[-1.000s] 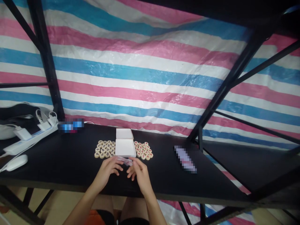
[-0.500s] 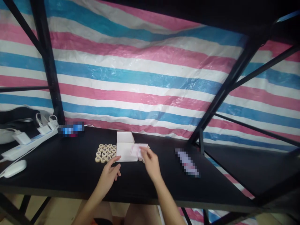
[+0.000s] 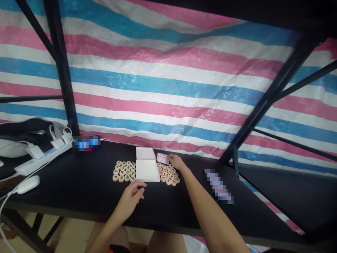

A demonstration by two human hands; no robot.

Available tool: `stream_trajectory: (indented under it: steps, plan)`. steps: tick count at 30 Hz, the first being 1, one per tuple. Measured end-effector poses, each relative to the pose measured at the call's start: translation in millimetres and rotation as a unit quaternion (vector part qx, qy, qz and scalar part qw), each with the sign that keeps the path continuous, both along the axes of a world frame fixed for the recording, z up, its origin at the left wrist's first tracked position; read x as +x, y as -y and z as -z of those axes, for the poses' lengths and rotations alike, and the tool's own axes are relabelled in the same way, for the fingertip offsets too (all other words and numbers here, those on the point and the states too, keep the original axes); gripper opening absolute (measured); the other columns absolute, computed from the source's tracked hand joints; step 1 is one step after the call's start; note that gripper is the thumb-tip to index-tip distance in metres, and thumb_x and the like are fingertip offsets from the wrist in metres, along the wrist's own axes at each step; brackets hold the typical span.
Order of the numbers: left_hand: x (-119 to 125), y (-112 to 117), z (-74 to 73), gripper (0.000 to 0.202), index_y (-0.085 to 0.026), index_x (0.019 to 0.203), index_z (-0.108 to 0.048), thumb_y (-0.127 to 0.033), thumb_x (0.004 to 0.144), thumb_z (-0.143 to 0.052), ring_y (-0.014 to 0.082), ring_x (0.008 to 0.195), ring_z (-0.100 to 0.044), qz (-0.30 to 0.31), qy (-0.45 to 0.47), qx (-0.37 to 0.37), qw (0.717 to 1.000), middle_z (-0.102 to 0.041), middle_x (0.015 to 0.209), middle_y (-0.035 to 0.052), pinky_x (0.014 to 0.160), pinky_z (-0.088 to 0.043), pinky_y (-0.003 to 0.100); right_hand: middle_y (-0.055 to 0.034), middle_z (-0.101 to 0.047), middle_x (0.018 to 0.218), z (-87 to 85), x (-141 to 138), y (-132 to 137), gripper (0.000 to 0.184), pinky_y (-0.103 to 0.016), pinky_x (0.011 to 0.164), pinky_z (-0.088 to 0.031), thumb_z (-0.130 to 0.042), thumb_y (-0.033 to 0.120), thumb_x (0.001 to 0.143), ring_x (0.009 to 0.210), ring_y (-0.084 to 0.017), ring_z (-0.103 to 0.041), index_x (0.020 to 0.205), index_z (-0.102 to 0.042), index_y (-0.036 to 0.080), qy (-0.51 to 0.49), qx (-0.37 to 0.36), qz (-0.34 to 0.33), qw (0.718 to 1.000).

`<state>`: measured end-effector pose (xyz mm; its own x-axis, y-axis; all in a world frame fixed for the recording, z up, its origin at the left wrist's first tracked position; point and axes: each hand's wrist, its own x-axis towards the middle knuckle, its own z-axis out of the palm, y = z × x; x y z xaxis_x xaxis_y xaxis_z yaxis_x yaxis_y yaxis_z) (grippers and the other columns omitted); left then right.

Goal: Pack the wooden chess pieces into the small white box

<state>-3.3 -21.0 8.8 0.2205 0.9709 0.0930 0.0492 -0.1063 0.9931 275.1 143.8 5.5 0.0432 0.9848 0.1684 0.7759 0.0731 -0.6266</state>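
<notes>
My right hand (image 3: 177, 161) reaches to the back of the black table, its fingers at the right edge of a folded paper chessboard (image 3: 162, 158) with pinkish-red lines. An open white box (image 3: 147, 171) lies flat, its lid (image 3: 145, 153) folded back beside the paper. Left of the box, Chinese chess pieces with black characters (image 3: 124, 171) stand in rows. To its right, pieces with red characters (image 3: 169, 173) sit close together, partly below my right hand. My left hand (image 3: 132, 197) hovers in front of the box, fingers loosely bent and apart, holding nothing.
A blurred-out flat item (image 3: 219, 187) lies on the right of the table (image 3: 86, 186). At the left are a power strip (image 3: 44, 160) with plugs, a white mouse-shaped object (image 3: 28, 184) and cables. Another blurred item (image 3: 86, 143) sits at the back. Black frame posts and a striped sheet (image 3: 163, 88) stand behind.
My right hand has carried the folded paper chessboard from above the box to the table behind the red pieces, uncovering the box and those pieces. The view has shifted slightly.
</notes>
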Motion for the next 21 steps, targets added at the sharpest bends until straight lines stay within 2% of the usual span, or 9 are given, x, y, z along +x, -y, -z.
stream_trajectory:
  steps: [4,8,12,15,21]
  plan:
    - [-1,0,1.7,0.027,-0.015,0.089,-0.064,-0.035,0.075,-0.054,0.0129,0.056,-0.054,0.007,-0.013,0.006,1.0,-0.059,0.07,0.0019,0.048,-0.039,0.021,-0.0079,-0.07,0.098,8.4,23,6,0.021,-0.033,0.091,-0.042,-0.054,0.019,0.082,0.099,-0.023,-0.061,0.094,-0.071,0.017,-0.007,0.006,0.015,1.0]
    - [0,-2,7.3,0.028,-0.015,0.092,-0.065,-0.035,0.078,-0.052,0.0126,0.059,-0.056,-0.002,-0.028,0.028,0.999,-0.062,0.091,0.007,0.049,-0.041,0.022,-0.0054,-0.07,0.101,17.9,33,27,0.027,-0.033,0.091,-0.042,-0.048,0.023,0.082,0.099,-0.022,-0.062,0.097,-0.071,0.02,-0.041,0.028,0.034,0.998]
    - [3,-3,14.4,0.027,-0.017,0.092,-0.069,-0.034,0.077,-0.054,0.0117,0.06,-0.056,-0.02,-0.061,0.076,0.995,-0.059,0.111,0.0105,0.058,-0.047,0.026,-0.0072,-0.063,0.118,31.9,25,57,0.039,-0.034,0.098,-0.039,-0.04,0.033,0.087,0.111,-0.02,-0.056,0.114,-0.063,0.018,-0.079,0.072,0.077,0.991]
    - [5,-4,17.5,0.025,-0.018,0.09,-0.07,-0.033,0.076,-0.056,0.0118,0.059,-0.055,-0.02,-0.089,0.094,0.991,-0.06,0.11,0.0105,0.058,-0.048,0.026,-0.0101,-0.058,0.126,35.5,12,70,0.046,-0.037,0.102,-0.036,-0.037,0.039,0.088,0.117,-0.022,-0.052,0.123,-0.057,0.016,-0.098,0.088,0.09,0.987]
    - [6,-4,19.9,0.026,-0.02,0.093,-0.071,-0.032,0.077,-0.055,0.0119,0.058,-0.054,-0.031,-0.13,0.127,0.983,-0.061,0.107,0.0091,0.057,-0.048,0.025,-0.0103,-0.055,0.129,30.9,-8,72,0.051,-0.037,0.106,-0.031,-0.044,0.047,0.086,0.123,-0.023,-0.047,0.125,-0.056,0.017,-0.11,0.081,0.057,0.989]
